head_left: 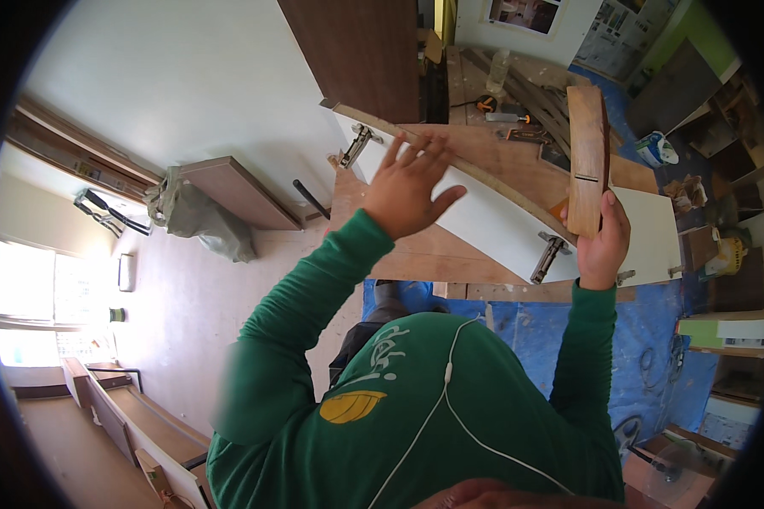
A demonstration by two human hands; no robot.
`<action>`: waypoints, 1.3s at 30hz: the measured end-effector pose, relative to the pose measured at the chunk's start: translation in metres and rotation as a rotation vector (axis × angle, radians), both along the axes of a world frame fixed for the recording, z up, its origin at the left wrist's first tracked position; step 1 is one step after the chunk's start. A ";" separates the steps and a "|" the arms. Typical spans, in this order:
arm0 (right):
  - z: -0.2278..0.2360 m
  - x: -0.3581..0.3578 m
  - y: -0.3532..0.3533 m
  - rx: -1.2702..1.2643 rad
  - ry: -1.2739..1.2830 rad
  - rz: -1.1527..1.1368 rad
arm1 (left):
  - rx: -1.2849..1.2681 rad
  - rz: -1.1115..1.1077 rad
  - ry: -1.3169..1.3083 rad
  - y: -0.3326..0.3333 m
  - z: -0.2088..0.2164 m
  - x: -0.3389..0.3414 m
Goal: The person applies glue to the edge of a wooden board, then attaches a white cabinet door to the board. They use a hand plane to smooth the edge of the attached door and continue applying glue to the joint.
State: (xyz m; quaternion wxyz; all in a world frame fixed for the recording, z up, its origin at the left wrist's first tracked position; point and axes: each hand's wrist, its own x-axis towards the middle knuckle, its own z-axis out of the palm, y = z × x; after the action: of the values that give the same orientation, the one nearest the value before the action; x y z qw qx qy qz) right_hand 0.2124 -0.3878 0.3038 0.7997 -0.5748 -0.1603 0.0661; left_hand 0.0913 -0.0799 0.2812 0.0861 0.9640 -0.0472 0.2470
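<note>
The panel is seemingly checked by the spread left hand at twelve, the plane clasped by the right hand at two o'clock, bracing probably needed next.

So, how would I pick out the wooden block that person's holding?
Find the plywood table in front of the green sweater, with a long white panel lying across it. Near the panel's right end, the right hand grips the wooden block. Unlike the strips beyond it, the block is chunky, warm brown and has a short dark slot across its face.
</note>
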 end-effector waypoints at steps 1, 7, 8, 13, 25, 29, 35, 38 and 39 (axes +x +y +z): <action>-0.001 0.000 0.000 -0.005 0.002 -0.008 | 0.014 0.032 0.002 0.010 0.001 -0.002; 0.001 -0.002 0.003 0.004 0.007 -0.005 | 0.027 0.256 0.002 0.082 -0.006 -0.007; 0.001 -0.003 0.003 0.010 0.008 -0.031 | -0.003 0.321 0.002 0.095 -0.006 -0.006; -0.001 -0.002 0.008 -0.015 -0.014 -0.045 | -0.823 0.195 -0.096 0.199 -0.039 0.000; 0.039 -0.013 0.060 -0.378 -0.248 -0.007 | -1.471 0.233 -0.294 0.199 -0.103 0.064; 0.061 -0.017 0.148 -0.716 -0.330 0.117 | -1.410 0.209 -0.335 0.193 -0.101 0.069; 0.049 -0.018 0.283 -0.913 -0.882 0.250 | -1.359 0.102 -0.358 0.195 -0.115 0.073; 0.040 -0.015 0.315 -0.991 -0.865 0.292 | -1.259 0.027 -0.512 0.195 -0.106 0.069; 0.036 -0.012 0.319 -0.989 -0.873 0.284 | -1.264 0.009 -0.506 0.196 -0.105 0.067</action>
State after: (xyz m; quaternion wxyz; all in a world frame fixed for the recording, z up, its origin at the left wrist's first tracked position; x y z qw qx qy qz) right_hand 0.2004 -0.0686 0.3400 0.2877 -0.8207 -0.4936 -0.0019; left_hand 0.1587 0.1159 0.1761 0.6180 0.6413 0.0914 0.4455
